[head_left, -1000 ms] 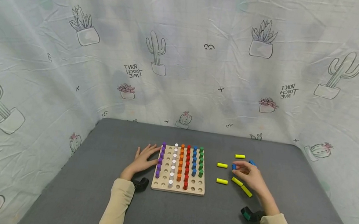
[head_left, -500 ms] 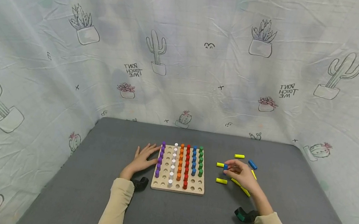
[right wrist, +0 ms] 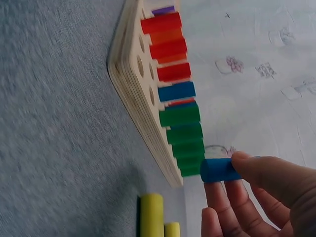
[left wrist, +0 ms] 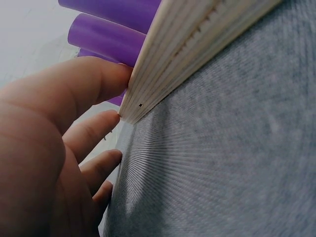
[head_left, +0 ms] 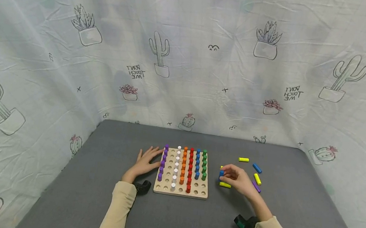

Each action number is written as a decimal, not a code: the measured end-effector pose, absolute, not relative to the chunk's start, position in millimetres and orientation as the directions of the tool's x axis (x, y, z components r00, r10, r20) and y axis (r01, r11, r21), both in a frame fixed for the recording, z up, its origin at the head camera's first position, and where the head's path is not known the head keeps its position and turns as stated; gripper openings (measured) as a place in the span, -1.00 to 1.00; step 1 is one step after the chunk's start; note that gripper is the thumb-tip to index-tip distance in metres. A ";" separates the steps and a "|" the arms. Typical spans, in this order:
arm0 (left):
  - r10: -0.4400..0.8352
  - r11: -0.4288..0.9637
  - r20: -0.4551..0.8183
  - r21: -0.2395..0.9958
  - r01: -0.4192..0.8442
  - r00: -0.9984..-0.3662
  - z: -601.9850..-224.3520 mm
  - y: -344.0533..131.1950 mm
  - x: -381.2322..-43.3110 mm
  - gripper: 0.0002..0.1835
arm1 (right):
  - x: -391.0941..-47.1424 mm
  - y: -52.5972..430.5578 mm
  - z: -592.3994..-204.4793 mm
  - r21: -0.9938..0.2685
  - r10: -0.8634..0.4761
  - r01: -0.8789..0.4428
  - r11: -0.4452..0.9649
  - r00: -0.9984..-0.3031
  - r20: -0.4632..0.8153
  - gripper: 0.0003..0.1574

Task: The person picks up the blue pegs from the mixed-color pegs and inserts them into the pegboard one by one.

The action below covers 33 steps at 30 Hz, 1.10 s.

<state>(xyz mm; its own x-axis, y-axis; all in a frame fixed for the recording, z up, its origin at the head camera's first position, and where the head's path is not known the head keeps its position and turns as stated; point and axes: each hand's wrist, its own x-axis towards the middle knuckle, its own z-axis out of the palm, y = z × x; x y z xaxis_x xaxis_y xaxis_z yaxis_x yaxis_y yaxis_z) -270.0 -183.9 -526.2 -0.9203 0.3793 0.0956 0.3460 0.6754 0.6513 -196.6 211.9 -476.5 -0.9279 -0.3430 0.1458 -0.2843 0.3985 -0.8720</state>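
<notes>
My right hand [head_left: 239, 179] pinches a blue peg [right wrist: 218, 170] between thumb and fingers, just right of the wooden pegboard [head_left: 164, 191]. In the head view this blue peg stands upright, above the yellow pegs lying there. My left hand [head_left: 143, 165] lies at the board's left side with fingers spread, and in the left wrist view its thumb and index fingertip touch the board's edge [left wrist: 163, 64]. Columns of purple [head_left: 162, 163], white [head_left: 175, 172], orange [head_left: 183, 166], red [head_left: 190, 174], blue [head_left: 197, 169] and green pegs [head_left: 204, 170] stand in the board.
Right of the board, on the grey table [head_left: 170, 221], lie several yellow pegs [head_left: 243, 159], a blue peg [head_left: 257, 168] and a purple peg [head_left: 256, 186]. Empty holes show in the second column and along the board's near rows. A cactus-print cloth [head_left: 188, 65] hangs behind.
My right hand has moved left toward the board with the blue peg, uncovering the yellow and purple pegs behind it. My left hand stays at the board's edge.
</notes>
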 end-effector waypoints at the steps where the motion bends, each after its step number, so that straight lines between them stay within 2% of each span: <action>1: 0.379 0.676 0.095 0.651 0.345 -0.921 -526.1 -183.7 -269.9 -0.34 | -196.2 210.3 -476.8 -0.873 -0.344 -0.284 0.397 -0.928 0.145 -0.62; 12: 0.384 0.680 0.097 0.643 0.352 -0.918 -527.6 -183.9 -270.3 -0.33 | -190.7 192.3 -474.8 -0.865 -0.397 -0.326 0.383 -0.903 0.165 -0.68; 23: 0.386 0.679 0.091 0.646 0.349 -0.918 -526.5 -184.6 -271.4 -0.33 | -176.3 168.9 -445.5 -0.844 -0.433 -0.327 0.426 -0.892 0.127 -0.70; 33: 0.382 0.676 0.084 0.654 0.341 -0.920 -527.1 -184.7 -270.7 -0.33 | -182.6 160.0 -459.2 -0.840 -0.448 -0.334 0.428 -0.885 0.123 -0.71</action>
<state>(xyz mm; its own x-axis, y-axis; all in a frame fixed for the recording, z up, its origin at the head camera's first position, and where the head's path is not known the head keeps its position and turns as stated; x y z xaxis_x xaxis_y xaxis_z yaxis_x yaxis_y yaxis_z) -270.7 -184.7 -527.1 -0.9201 0.3824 0.0844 0.3407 0.6755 0.6539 -182.6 160.0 -459.2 -0.8853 -0.4485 0.1233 -0.3339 0.4284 -0.8396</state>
